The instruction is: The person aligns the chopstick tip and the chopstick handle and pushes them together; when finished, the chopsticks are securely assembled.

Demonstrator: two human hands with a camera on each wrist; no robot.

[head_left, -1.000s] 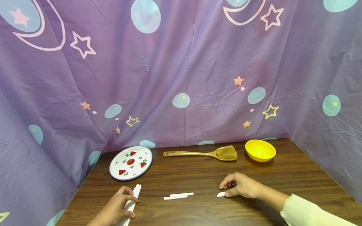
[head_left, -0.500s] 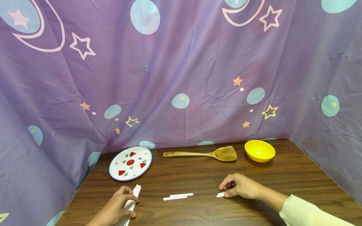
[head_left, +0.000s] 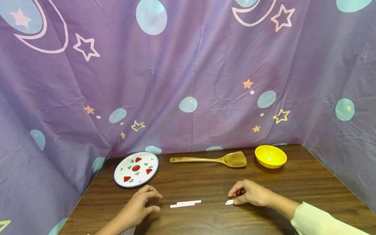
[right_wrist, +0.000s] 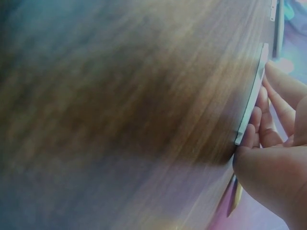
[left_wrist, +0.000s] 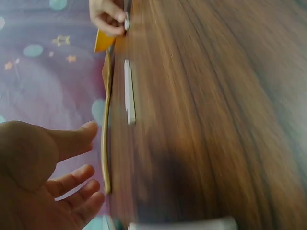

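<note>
In the head view, my left hand (head_left: 139, 205) hovers over the left side of the table, thumb and fingers spread apart with nothing between them. Below its wrist, a bundle of long white sticks (head_left: 128, 231) is mostly hidden; one end of the bundle (left_wrist: 184, 224) shows at the bottom of the left wrist view. To the right of that hand, two white sticks (head_left: 185, 204) lie side by side, slightly offset. My right hand (head_left: 249, 193) holds more white sticks (head_left: 229, 202) at the tabletop with curled fingers and thumb, seen closer as a pale strip (right_wrist: 253, 96).
Along the back of the brown table (head_left: 202, 182) stand a white plate (head_left: 141, 174) with watermelon pictures, a wooden spatula (head_left: 235, 160) and a yellow bowl (head_left: 270, 157). A purple curtain (head_left: 164, 81) closes off the back and sides.
My left hand has let go of the long white stick bundle and moved up and right, fingers spreading. The right hand and its sticks have stayed in place.
</note>
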